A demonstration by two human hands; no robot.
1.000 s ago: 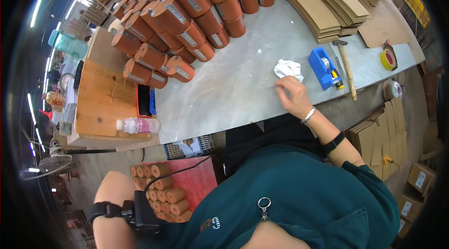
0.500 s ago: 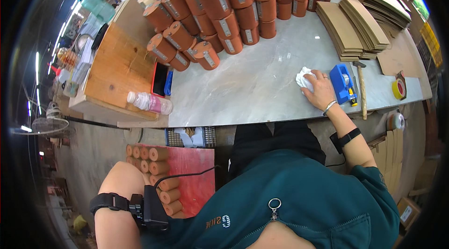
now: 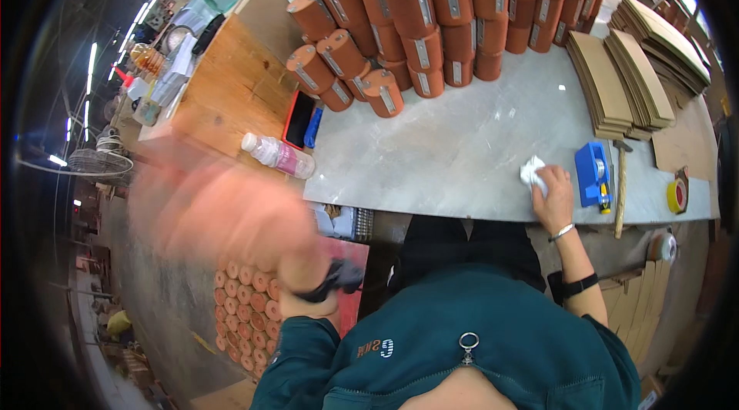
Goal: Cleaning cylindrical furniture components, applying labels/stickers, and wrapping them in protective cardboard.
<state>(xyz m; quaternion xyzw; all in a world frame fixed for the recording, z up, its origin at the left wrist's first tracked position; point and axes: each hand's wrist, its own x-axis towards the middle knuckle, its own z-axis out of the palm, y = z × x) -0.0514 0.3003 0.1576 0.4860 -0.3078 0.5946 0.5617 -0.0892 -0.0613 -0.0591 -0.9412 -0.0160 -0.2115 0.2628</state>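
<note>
My right hand (image 3: 556, 198) is closed on a crumpled white cloth or tissue (image 3: 531, 170) on the grey tabletop (image 3: 431, 156), close to the front edge. Just right of it stands a blue tape dispenser (image 3: 589, 173). My left forearm and hand (image 3: 223, 206) are raised at the left, in front of the wooden box, smeared by motion. Its fingers cannot be made out, nor whether it holds anything. Nearest to it on the bench is a clear plastic bottle (image 3: 279, 156) with a pink label, lying on its side.
Stacked reddish-brown cylinders with metal strips (image 3: 431, 63) fill the table's back. Flat cardboard pieces (image 3: 608, 87) lie at the right, near a hammer (image 3: 620, 187) and yellow tape roll (image 3: 677, 197). Below left, plain cylinders (image 3: 246, 306) sit beside a red board (image 3: 350, 256).
My left arm has swung up and forward from beside my body, now blurred. My right hand still holds the white cloth or tissue near the dispenser. The whole view has shifted.
</note>
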